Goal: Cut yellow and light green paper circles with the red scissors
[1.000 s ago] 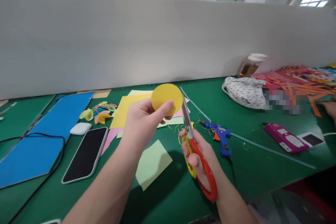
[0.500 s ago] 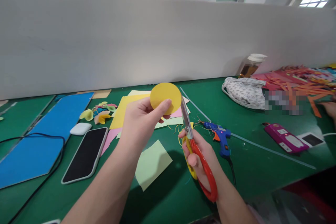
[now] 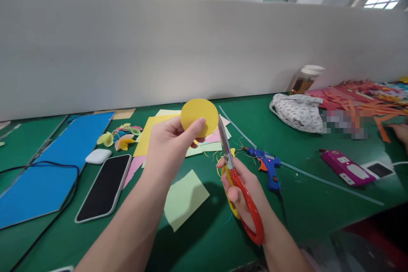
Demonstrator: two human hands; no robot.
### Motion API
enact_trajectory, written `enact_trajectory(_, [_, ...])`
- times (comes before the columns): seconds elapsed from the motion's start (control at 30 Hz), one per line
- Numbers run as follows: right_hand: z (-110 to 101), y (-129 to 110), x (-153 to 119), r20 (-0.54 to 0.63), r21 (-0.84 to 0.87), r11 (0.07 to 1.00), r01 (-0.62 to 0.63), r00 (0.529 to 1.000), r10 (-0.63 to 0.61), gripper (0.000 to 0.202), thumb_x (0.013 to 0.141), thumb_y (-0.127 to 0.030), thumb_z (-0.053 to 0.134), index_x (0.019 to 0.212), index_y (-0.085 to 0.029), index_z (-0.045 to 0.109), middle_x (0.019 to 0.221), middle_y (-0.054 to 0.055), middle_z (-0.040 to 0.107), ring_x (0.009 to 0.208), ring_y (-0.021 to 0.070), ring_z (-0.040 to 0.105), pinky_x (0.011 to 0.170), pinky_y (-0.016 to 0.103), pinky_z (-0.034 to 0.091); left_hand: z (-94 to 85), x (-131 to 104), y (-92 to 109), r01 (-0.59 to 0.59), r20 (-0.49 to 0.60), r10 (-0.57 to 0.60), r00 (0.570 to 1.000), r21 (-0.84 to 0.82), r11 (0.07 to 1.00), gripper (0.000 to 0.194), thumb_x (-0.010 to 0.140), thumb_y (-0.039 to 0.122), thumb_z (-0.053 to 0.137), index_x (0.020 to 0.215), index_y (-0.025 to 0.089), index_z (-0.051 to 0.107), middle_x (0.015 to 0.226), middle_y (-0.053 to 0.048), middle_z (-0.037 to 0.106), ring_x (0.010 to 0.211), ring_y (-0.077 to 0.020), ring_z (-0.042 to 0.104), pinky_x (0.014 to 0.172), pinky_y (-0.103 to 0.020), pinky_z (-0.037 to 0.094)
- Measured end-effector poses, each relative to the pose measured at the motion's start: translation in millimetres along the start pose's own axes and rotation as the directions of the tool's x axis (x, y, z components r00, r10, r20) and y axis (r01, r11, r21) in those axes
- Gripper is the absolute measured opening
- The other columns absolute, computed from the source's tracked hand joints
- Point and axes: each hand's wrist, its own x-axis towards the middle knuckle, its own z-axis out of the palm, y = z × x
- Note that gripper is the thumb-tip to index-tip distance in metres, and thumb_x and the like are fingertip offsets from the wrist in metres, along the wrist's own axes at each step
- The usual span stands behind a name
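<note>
Between the thumb and fingers of my left hand [image 3: 172, 140] is a round yellow paper disc [image 3: 199, 112], held up above the table. My right hand [image 3: 245, 182] grips a pair of scissors [image 3: 247, 197] with one red and one yellow handle. Their blades point up and lie at the disc's right edge, looking nearly closed. Thin yellow paper strips [image 3: 219, 171] curl on the table behind the scissors. Below my left hand lies a pale green paper piece [image 3: 186, 199]. Yellow paper [image 3: 147, 138] and other coloured sheets are partly hidden behind my left hand.
A blue glue gun [image 3: 269, 165] with a long glue stick lies to the right. Leftward are a phone [image 3: 104, 187], a white case [image 3: 98, 156], paper petals [image 3: 119, 137] and a blue board [image 3: 60, 157]. A purple device [image 3: 346, 166] and another person's hand [image 3: 400, 131] are far right.
My left hand and the yellow disc have shifted slightly left and up. The scissors stay at the disc's right edge in nearly the same pose.
</note>
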Motion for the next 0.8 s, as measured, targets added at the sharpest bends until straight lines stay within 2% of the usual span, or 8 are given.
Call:
enact_trajectory(0.1, [-1.7,0.1,0.5,-0.003,-0.069,0.998,0.013,1.000,-0.013,0.081,0.043,-0.080,0.076,0.099,-0.024,0.061,0.059,-0.009,0.035,0.050,0.0080,0.033,0.047,0.021,0.029,-1.4,-0.5,-1.9,-0.013,0.015,0.013,1.000,-0.001,1.000,0.014,0.076,0.031,0.072,0.070,0.018,0.073,0.059,0.000,0.068,0.054,-0.0110,0.063,0.046,-0.017,0.050])
enact_trajectory(0.17, [-3.5,0.3,1.3,-0.002,-0.124,0.992,0.024,1.000,-0.024,0.089,0.039,-0.084,0.071,0.103,-0.024,0.061,0.062,-0.007,0.042,0.051,0.0079,0.033,0.048,0.022,0.029,-1.8,-1.0,-2.9,-0.014,0.030,0.014,0.999,0.002,1.000,0.014,0.076,0.032,0.073,0.071,0.019,0.073,0.060,0.000,0.069,0.055,-0.0110,0.063,0.046,-0.017,0.050])
enact_trajectory(0.37, [-7.6,1.4,3.7,0.042,-0.197,0.978,0.073,0.997,-0.065,0.095,0.044,-0.089,0.066,0.113,-0.022,0.058,0.069,-0.005,0.047,0.052,0.0093,0.036,0.049,0.024,0.032,0.5,-2.6,-2.8,-0.018,0.076,0.015,0.997,0.041,0.999,0.015,0.075,0.032,0.074,0.070,0.018,0.073,0.059,0.001,0.069,0.054,-0.0102,0.061,0.047,-0.017,0.050])
enact_trajectory(0.67, [-7.7,2.7,4.2,0.016,-0.185,0.980,0.074,0.997,-0.072,0.097,0.043,-0.090,0.064,0.112,-0.023,0.058,0.072,-0.003,0.048,0.056,0.0121,0.039,0.053,0.027,0.032,-1.2,-3.9,1.2,-0.016,0.131,0.003,0.991,0.093,0.996,0.013,0.074,0.030,0.074,0.067,0.019,0.072,0.058,0.001,0.069,0.052,-0.0111,0.060,0.047,-0.019,0.049])
enact_trajectory(0.8, [-7.8,3.1,3.7,0.030,-0.175,0.981,0.083,0.996,-0.079,0.093,0.047,-0.089,0.063,0.110,-0.022,0.057,0.070,-0.004,0.045,0.057,0.0119,0.036,0.054,0.027,0.030,-0.9,-4.0,3.3,-0.024,0.133,0.009,0.991,0.111,0.994,0.014,0.074,0.029,0.073,0.065,0.019,0.072,0.056,0.001,0.068,0.050,-0.0112,0.059,0.046,-0.020,0.047])
